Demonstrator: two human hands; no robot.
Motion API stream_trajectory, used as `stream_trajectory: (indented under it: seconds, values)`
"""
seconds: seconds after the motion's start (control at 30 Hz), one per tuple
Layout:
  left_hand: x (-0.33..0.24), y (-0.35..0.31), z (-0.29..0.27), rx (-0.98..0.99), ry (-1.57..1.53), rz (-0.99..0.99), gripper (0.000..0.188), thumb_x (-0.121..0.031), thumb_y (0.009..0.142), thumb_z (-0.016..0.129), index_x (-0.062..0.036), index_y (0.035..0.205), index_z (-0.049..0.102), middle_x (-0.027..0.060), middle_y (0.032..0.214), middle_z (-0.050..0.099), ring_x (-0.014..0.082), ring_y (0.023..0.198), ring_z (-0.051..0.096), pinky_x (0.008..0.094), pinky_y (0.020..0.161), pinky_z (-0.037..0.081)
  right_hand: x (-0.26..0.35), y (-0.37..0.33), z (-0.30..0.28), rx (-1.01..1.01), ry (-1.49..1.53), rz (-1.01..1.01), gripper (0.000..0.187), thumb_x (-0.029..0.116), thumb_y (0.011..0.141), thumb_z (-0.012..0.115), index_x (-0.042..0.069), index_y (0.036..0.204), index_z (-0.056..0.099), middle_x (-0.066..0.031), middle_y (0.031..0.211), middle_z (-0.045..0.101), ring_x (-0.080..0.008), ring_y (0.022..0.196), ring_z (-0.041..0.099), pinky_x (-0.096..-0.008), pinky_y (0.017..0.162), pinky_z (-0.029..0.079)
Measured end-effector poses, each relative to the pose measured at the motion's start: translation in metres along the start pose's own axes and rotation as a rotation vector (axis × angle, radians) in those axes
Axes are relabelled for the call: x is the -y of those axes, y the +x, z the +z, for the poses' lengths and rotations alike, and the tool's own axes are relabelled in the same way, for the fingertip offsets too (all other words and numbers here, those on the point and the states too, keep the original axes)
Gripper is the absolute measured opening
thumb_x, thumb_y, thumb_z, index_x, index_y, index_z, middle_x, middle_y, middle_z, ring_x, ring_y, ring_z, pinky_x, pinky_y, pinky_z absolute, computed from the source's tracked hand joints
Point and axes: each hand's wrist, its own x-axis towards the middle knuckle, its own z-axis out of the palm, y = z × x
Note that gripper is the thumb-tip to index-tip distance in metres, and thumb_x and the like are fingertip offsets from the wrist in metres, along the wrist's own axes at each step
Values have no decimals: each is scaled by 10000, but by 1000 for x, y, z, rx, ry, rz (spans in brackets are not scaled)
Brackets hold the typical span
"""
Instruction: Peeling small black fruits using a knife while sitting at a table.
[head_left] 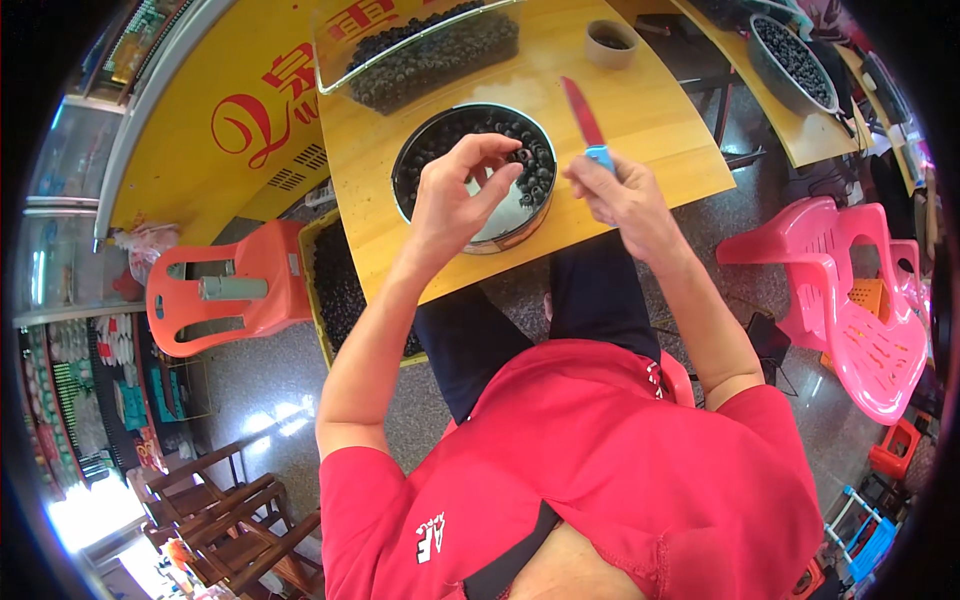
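Observation:
My left hand is over a round metal pan, its thumb and fingertips closed on a small dark round piece. Similar dark pieces line the pan's far and right side, while part of its shiny bottom shows bare. To the right of the pan, my right hand grips a knife by its blue handle. The knife's red blade points up and away, clear of the pan. I cannot make out what kind the dark pieces are.
The yellow table also bears a clear bin of dark pieces and a small cup. An orange chair and a yellow crate stand left. Pink chairs are right; a full bowl sits far right.

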Motion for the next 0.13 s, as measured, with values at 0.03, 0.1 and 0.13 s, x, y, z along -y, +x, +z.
stream_trajectory:
  seconds: [0.03,0.1,0.13]
  values:
    - [-2,-3,4,0,2,-2,197,-33,809,677,-12,1001,638,70,854,660,97,728,581,232,654,469,-1,0,9,1,1,1,219,243,937,595,27,945,631,20,724,573,-1,480,371,-162,426,266]
    - [-12,-7,11,-72,-247,172,220,-8,813,675,-20,1029,632,81,991,647,108,799,585,240,678,471,-3,1,25,99,132,8,268,309,928,607,47,881,633,44,669,542,-6,469,357,-174,430,262]
    - [-12,-10,12,-67,-303,182,252,3,825,668,-42,1070,627,90,1158,593,128,890,573,234,714,464,-3,1,25,98,131,8,268,309,928,607,47,881,633,44,669,542,-6,469,357,-174,430,262]
